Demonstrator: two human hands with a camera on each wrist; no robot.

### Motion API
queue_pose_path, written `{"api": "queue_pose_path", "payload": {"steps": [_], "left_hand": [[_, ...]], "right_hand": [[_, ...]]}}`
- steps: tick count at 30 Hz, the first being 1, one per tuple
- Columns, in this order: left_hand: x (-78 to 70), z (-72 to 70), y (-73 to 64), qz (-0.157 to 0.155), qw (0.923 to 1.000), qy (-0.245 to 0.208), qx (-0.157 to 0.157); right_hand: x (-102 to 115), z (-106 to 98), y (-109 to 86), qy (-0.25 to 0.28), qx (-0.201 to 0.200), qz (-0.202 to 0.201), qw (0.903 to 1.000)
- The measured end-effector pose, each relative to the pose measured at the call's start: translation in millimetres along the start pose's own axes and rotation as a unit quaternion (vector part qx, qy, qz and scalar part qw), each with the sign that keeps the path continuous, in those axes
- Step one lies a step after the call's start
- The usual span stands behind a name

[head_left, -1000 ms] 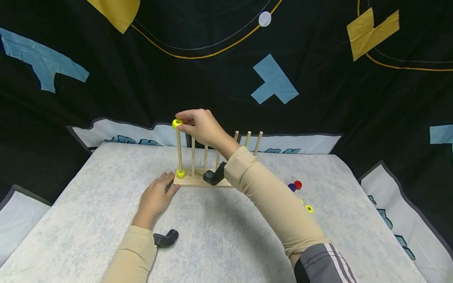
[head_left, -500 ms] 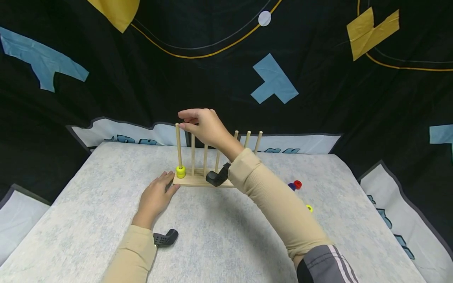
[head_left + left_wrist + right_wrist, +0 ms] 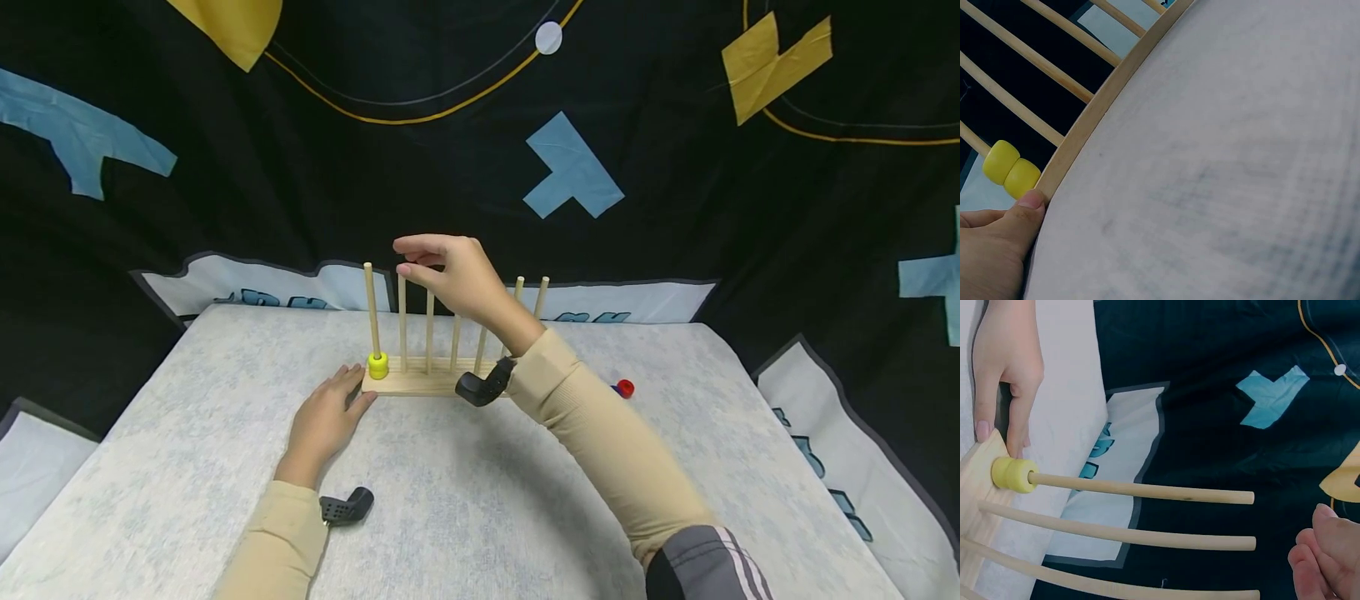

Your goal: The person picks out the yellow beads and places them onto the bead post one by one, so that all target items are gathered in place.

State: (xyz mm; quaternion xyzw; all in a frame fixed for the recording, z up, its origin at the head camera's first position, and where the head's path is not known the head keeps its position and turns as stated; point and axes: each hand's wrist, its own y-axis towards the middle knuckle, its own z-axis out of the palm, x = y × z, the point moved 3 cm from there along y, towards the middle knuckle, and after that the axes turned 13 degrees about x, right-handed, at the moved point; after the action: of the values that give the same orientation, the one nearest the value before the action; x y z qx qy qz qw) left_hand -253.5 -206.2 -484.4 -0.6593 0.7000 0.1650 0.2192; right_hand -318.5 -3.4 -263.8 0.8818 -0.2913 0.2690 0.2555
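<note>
A wooden peg stand point(image 3: 420, 383) with a row of upright dowels stands on the table. Two yellow beads point(image 3: 378, 366) are stacked at the foot of its leftmost dowel, as the left wrist view also shows with the beads point(image 3: 1011, 169). My left hand point(image 3: 322, 429) holds the stand's left end, its thumb point(image 3: 1032, 201) against the front edge and fingers round the side. My right hand point(image 3: 461, 275) is in the air beside the dowel tops, fingers loosely bent with nothing between them. In the right wrist view, the right hand point(image 3: 1329, 556) is apart from the dowel tips.
A red bead point(image 3: 626, 388) lies on the table point(image 3: 450, 500) to the right, with a blue one point(image 3: 616, 388) partly behind the right sleeve. A dark curtain point(image 3: 420, 183) hangs behind the table. Small black wrist cameras point(image 3: 348, 507) jut from both wrists.
A yellow bead has left my right hand and dropped down the leftmost dowel onto the first bead. The right hand has then drawn away to the right. My left hand stays on the stand.
</note>
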Motion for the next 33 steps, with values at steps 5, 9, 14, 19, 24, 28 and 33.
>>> {"api": "queue_pose_path", "payload": {"steps": [5,9,14,19,24,28,33], "left_hand": [[0.9,0.6,0.7,0.000,1.0000,0.003,-0.001],[0.9,0.3,0.9,-0.001,1.0000,0.006,-0.001],[1.6,0.3,1.2,-0.003,1.0000,0.006,-0.002],[2.0,1.7,0.9,-0.004,1.0000,0.004,-0.001],[1.9,1.9,0.2,-0.006,1.0000,0.004,-0.003],[1.5,1.6,0.2,-0.001,1.0000,0.005,-0.005],[1.2,1.1,0.6,0.003,1.0000,0.007,-0.004]], "right_hand": [[-0.2,-2.8,-13.3,-0.005,-0.001,-0.009,1.0000],[1.1,-3.6,-25.0,-0.005,0.003,-0.011,0.9999],[3.4,-2.4,-38.5,0.005,0.006,-0.026,0.9996],[4.2,1.6,-50.9,0.002,0.016,-0.041,0.9990],[1.9,5.8,-63.4,0.006,0.031,-0.031,0.9990],[-3.4,8.5,-77.0,0.017,0.038,-0.005,0.9991],[-13.6,11.7,-96.3,0.019,0.041,0.017,0.9988]]}}
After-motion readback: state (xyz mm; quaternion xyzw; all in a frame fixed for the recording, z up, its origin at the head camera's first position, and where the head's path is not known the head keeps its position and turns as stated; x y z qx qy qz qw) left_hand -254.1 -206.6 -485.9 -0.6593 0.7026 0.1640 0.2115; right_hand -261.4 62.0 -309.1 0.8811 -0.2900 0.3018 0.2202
